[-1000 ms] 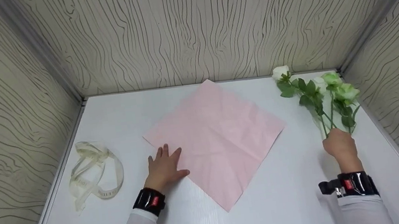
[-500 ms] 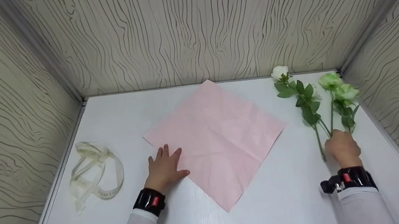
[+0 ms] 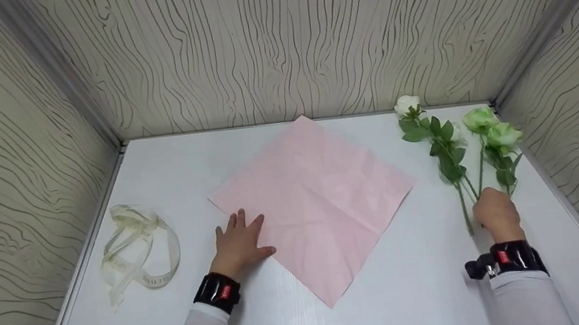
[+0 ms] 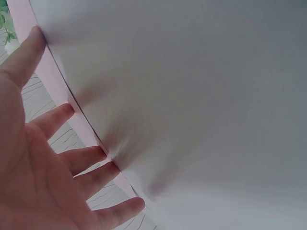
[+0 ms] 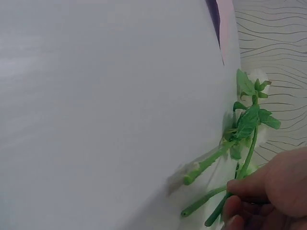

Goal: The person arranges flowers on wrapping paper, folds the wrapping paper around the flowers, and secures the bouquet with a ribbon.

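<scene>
Spread fingers of my left hand [image 3: 237, 250] rest on the lower left edge of a square pink sheet [image 3: 316, 198], laid cornerwise. In the left wrist view the fingertips [image 4: 67, 111] line up along that edge. On the right, my right hand [image 3: 496, 213] holds flower stems between thumb and curled fingers. Two pale green roses [image 3: 503, 135] lie beyond it. A white rose [image 3: 407, 105] lies to their left, another partly behind leaves. A thick stem [image 5: 206, 165] lies outside the grip in the right wrist view. How many stems the hand holds I cannot tell.
A loosely coiled cream ribbon [image 3: 173, 250] with printed lettering lies at the left of the white table [image 3: 396, 294]. Wood-grain patterned panels [image 3: 229, 47] enclose the back and both sides.
My right hand has shifted slightly right and nearer. A white rose's stem that ran into the grip now lies free to its left. The left hand and pink sheet have stayed put.
</scene>
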Demonstrator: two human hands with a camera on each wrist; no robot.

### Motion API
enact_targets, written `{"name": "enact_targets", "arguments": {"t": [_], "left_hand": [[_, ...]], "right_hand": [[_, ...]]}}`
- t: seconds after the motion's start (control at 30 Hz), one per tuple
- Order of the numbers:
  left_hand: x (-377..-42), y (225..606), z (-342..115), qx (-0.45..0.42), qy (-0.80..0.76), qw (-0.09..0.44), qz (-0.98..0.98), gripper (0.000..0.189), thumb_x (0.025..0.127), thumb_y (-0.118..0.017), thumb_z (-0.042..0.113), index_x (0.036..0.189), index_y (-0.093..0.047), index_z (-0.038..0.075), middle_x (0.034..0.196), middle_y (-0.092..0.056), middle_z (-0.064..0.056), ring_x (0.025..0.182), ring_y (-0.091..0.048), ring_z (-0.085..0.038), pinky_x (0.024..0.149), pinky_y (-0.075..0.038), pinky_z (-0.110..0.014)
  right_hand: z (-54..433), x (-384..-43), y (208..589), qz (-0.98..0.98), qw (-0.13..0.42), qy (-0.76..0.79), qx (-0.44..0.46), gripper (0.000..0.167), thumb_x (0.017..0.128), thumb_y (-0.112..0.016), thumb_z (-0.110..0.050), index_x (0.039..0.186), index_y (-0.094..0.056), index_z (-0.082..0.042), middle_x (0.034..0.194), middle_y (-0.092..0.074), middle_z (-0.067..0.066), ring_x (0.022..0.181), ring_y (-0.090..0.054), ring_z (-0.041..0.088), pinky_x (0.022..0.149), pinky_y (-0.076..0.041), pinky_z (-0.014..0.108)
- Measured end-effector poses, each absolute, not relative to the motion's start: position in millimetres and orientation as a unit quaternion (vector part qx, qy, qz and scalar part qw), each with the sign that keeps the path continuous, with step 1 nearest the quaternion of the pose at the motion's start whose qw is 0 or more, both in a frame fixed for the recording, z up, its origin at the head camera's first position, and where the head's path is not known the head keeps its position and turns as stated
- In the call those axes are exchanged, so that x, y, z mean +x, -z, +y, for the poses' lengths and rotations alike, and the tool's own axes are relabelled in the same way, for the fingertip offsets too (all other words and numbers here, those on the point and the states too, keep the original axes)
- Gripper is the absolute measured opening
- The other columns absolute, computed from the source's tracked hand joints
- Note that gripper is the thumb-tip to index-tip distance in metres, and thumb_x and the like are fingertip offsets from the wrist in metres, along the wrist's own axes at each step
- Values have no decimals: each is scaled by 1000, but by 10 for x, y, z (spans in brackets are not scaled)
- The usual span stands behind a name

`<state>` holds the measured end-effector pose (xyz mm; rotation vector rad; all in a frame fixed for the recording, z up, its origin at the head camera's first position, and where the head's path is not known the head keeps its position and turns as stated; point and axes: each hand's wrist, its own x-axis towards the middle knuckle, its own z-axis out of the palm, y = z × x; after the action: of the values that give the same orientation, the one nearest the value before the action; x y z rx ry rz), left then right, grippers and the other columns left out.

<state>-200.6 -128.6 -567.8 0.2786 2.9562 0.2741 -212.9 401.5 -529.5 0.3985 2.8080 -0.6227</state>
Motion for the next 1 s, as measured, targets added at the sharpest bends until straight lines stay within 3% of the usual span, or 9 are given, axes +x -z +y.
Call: {"name": "enact_targets", "arguments": {"t": [0.2, 0.37, 0.53, 0.77, 1.0], "left_hand": [[-1991, 5659, -1281, 89, -100, 81, 988, 80, 69, -62, 60, 137, -36, 24, 141, -22, -21, 129, -18, -38, 93, -16, -65], [-1979, 5656, -1276, 89, -102, 83, 987, 80, 70, -61, 60, 137, -36, 25, 141, -21, -21, 129, -17, -38, 93, -16, -65], [-1997, 5677, -1279, 90, -100, 82, 987, 81, 69, -61, 61, 136, -36, 24, 141, -22, -22, 129, -17, -38, 93, -15, -65], [-1980, 5667, -1248, 81, -102, 78, 988, 80, 69, -62, 60, 136, -37, 24, 141, -23, -22, 129, -17, -39, 94, -14, -64], [-1932, 5659, -1207, 79, -109, 78, 988, 80, 69, -63, 59, 136, -38, 23, 141, -22, -22, 128, -18, -39, 95, -14, -64]], "right_hand": [[3881, -2148, 5192, 973, 67, 203, 87, 20, 81, -36, 1, 79, -53, 13, 66, -54, 22, 52, -53, 28, 42, -42, 35], [3639, -2176, 5062, 971, 41, 223, 71, 25, 89, -38, -6, 96, -49, 15, 84, -54, 31, 71, -55, 39, 53, -45, 38], [3346, -2238, 4984, 955, 37, 289, 61, 28, 94, -36, -12, 107, -44, 11, 85, -57, 22, 69, -58, 26, 55, -44, 32], [2858, -2347, 5058, 925, 26, 377, 35, 20, 93, -40, -11, 102, -46, 6, 74, -56, 14, 62, -58, 22, 54, -45, 30], [2411, -2434, 5261, 908, 66, 413, 29, 16, 92, -42, -9, 98, -49, 4, 75, -55, 16, 59, -57, 20, 51, -46, 28]]}}
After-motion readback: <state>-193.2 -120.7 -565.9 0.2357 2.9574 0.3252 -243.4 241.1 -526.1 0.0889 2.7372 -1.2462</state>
